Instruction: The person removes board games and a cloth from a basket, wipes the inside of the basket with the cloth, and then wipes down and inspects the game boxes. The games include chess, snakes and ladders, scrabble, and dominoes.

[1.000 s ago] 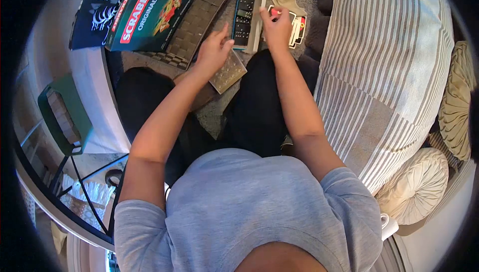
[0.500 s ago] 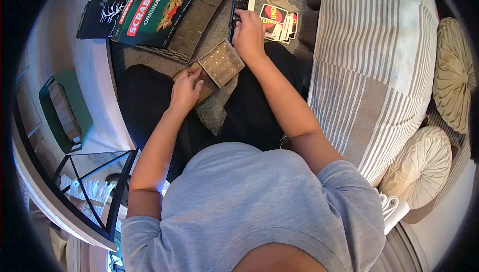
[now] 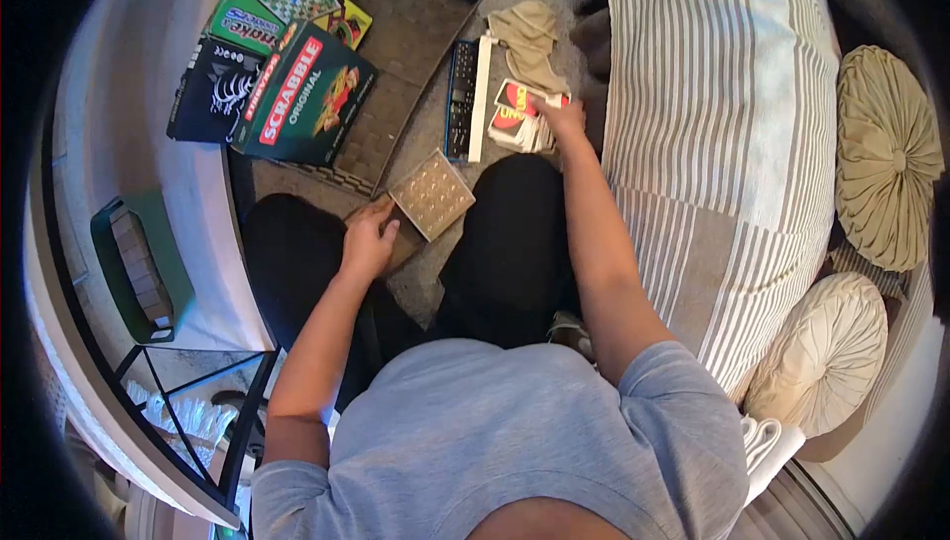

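My left hand (image 3: 368,241) is closed on the edge of a flat brown box (image 3: 404,249), beside my left knee. Against that box lies a square piece (image 3: 432,194) with a gold dotted pattern. My right hand (image 3: 564,119) is at the right side of a loose pile of Uno cards (image 3: 517,116), its thumb over the top cards and its other fingers partly hidden. Left of the cards lies a long dark case (image 3: 461,102) with rows of small black pieces, a white strip (image 3: 481,99) along its side.
A woven basket (image 3: 421,40) stands ahead, with a Scrabble box (image 3: 312,95), a Snakes and Ladders box (image 3: 267,5) and a black box (image 3: 213,90) at its left. A beige cloth (image 3: 529,40) lies behind the cards. A striped-covered bed or couch (image 3: 712,95) borders the right.
My right hand has moved right from the dark case to the Uno cards. My left hand stays at the brown box. The view has shifted, showing more of the basket.
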Available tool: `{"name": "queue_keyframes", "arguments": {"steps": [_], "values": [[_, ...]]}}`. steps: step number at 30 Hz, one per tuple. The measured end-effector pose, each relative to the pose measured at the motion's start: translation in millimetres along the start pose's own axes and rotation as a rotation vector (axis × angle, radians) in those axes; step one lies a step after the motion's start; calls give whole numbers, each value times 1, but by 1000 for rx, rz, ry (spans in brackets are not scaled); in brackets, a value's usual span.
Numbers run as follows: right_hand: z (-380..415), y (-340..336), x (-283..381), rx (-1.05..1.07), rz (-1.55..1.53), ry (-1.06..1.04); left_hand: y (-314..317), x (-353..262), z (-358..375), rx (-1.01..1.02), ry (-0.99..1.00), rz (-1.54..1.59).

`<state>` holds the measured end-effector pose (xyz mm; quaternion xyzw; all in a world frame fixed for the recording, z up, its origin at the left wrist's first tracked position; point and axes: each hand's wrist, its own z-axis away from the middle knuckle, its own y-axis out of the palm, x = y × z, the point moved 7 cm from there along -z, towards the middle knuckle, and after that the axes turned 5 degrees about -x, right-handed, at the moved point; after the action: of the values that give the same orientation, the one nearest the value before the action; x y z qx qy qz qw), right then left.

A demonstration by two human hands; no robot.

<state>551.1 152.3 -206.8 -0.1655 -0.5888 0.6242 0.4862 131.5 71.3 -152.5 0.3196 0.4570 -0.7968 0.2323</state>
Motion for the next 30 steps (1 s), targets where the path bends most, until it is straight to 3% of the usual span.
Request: {"name": "queue_keyframes", "arguments": {"steps": [2, 4, 5, 6, 12, 14, 15, 19, 20, 22, 23, 25, 27, 30], "values": [[-4, 12, -7, 131, -177, -33, -3, -5, 0, -21, 4, -21], [14, 7, 2, 280, -217, 27, 0, 1, 1, 89, -165, 2], [17, 11, 3, 269, -257, -26, -2, -2, 1, 91, -174, 8], [22, 22, 7, 422, -344, -95, -1, -1, 2, 89, -172, 12], [49, 19, 24, 75, -191, -289, -6, -4, 3, 12, -105, 64], [38, 24, 18, 196, -301, -231, -1, 4, 5, 39, -172, 64], [38, 17, 16, 312, -335, -81, 0, 5, 5, 39, -170, 63], [44, 3, 25, 449, -275, -91, 0, 1, 6, 61, -195, 97], [39, -2, 33, 447, -274, -95, -2, -3, 7, 51, -197, 115], [17, -38, 63, -22, 267, -236, -1, 0, 8, 63, -214, 135], [-4, -39, 83, -170, 149, -378, -1, 2, 9, 32, -188, 95], [-55, -18, 123, 63, -419, -330, -13, -11, 7, -11, -143, 31], [-85, 11, 179, 439, -822, -29, -12, -9, 7, -5, -187, 57], [-150, 66, 230, 457, -858, 277, -13, -4, 2, 57, -327, 161]]}}
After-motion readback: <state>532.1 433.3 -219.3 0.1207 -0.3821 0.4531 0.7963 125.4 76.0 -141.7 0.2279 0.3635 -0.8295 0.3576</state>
